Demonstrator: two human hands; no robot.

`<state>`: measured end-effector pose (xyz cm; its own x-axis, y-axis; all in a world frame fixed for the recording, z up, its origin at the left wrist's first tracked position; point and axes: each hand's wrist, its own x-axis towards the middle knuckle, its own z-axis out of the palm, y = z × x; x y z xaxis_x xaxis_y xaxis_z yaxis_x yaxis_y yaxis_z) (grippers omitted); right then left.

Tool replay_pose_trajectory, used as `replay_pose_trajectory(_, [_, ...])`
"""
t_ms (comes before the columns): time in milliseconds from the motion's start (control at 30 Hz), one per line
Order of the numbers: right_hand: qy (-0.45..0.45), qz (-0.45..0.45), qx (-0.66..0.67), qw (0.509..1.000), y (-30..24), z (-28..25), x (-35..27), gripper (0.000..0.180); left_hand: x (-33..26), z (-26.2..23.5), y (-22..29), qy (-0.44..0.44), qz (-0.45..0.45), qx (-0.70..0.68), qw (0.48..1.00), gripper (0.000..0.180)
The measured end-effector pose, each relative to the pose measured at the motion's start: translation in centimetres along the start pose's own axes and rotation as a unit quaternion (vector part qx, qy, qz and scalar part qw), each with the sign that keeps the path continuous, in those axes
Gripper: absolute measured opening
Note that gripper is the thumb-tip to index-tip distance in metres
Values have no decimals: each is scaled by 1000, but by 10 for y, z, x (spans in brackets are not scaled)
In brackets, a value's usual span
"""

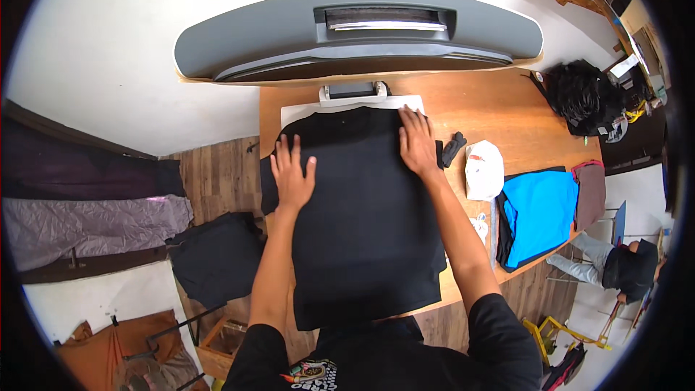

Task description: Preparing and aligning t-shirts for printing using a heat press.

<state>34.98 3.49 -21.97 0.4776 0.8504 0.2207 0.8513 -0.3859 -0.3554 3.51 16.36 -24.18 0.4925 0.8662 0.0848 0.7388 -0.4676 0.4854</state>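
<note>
A black T-shirt point(355, 210) lies spread over the white board of a press, its collar end farthest from me and its lower edge hanging toward my body. My left hand point(293, 177) rests flat on the shirt's left shoulder area, fingers spread. On the right shoulder side, my right hand point(418, 139) also presses flat, fingers stretched away from me and close to the edge of the white board point(413, 103). Neither hand grips anything. Above the far end of the shirt stands the raised grey lid point(253, 32) of the press.
On the wooden table point(478, 105) to the right are a dark crumpled cloth point(454, 150), a white bundle point(484, 170) and folded blue garments point(539, 210). A black bag point(583, 94) sits at the far right. Dark clothes point(217, 257) hang at left. Another person point(630, 271) sits at right.
</note>
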Motion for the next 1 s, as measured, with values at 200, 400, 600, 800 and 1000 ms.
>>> replay_pose_trajectory(200, [-77,20,-95,992,-24,-5,7,55,-18,-6,12,9,25,-4,1000,67])
replay_pose_trajectory(400, [-45,22,-97,994,-7,1,-35,58,-39,0,11,-15,33,29,999,68])
replay_pose_trajectory(600, [-7,126,29,992,23,-14,-130,60,-112,-6,-13,-29,-41,-179,983,66])
replay_pose_trajectory(800, [-16,206,175,963,22,-38,-220,59,-195,-7,-7,28,-101,-268,958,63])
replay_pose_trajectory(1000, [-10,299,242,923,25,-46,-291,55,-260,-8,-9,-47,-185,-290,938,60])
